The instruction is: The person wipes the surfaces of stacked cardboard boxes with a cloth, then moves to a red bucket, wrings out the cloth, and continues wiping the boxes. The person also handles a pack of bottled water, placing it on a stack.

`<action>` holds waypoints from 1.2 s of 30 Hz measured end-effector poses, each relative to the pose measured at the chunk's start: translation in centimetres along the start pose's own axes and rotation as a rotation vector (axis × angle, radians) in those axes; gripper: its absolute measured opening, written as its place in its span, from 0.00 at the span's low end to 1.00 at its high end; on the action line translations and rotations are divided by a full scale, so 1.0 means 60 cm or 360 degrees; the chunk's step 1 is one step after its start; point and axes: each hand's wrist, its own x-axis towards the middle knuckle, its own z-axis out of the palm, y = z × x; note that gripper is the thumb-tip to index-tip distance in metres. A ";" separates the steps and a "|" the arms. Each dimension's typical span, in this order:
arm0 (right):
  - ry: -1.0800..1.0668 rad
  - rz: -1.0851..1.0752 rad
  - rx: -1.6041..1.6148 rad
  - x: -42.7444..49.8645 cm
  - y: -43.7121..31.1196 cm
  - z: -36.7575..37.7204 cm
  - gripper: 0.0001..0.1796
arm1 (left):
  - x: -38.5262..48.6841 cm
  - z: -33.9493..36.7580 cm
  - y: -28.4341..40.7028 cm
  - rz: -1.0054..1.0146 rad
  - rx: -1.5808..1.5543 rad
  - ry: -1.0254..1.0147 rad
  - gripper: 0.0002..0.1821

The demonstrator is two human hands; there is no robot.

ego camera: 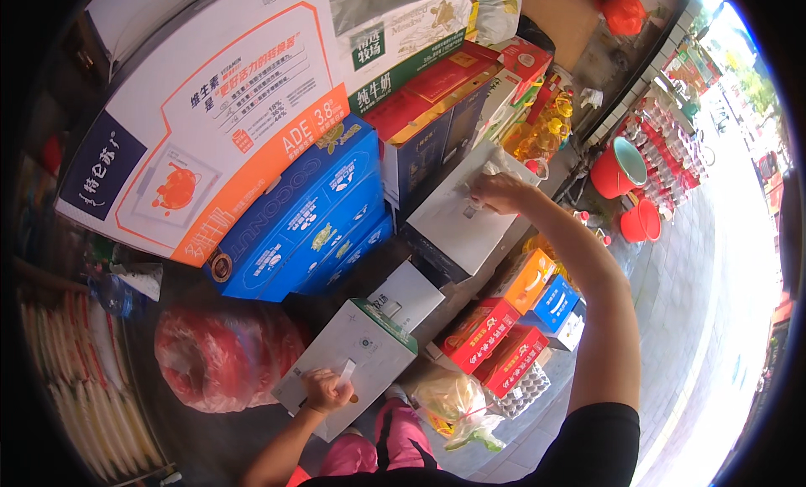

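Note:
My left hand (326,391) is closed around the pale strap handle (346,372) on top of a white-and-green carton (362,342), close to my legs. Farther out, my right hand (497,194) presses a crumpled whitish cloth or tissue (500,162) against the top of a light grey carton with dark sides (441,203). The exact shape of the cloth under the fingers is hard to tell. Between these two stands another grey-white carton (415,292) with a handle on top, partly hidden by the nearer one.
Blue coconut drink cartons (308,216) and a big white-and-orange milk carton (220,109) stand at the left. A red plastic-wrapped roll (220,355) lies below them. Stacked red boxes (482,336), egg trays (526,386) and red buckets (611,169) are on the right.

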 end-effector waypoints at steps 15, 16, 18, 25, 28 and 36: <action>-0.0085 -0.0137 -0.0246 0.046 0.004 -0.018 0.13 | 0.001 0.001 0.001 0.0021 0.0004 0.0014 0.17; -0.0152 -0.0146 -0.0256 0.041 0.007 -0.020 0.14 | 0.001 0.001 0.000 0.0011 -0.0008 0.0011 0.17; -0.0270 -0.0104 -0.0234 0.031 0.007 -0.018 0.14 | 0.000 0.001 0.000 -0.0010 -0.0021 0.0036 0.18; 0.0023 -0.0075 -0.0520 0.024 -0.020 -0.004 0.11 | 0.002 0.002 0.004 -0.0007 0.0004 0.0055 0.17; 0.0374 0.0469 -0.0423 0.023 -0.038 0.003 0.16 | 0.001 -0.001 0.002 0.0003 0.0006 0.0047 0.16; 0.0849 0.2056 0.0503 0.044 -0.117 0.046 0.12 | 0.004 -0.002 0.006 -0.0030 0.0020 0.0035 0.17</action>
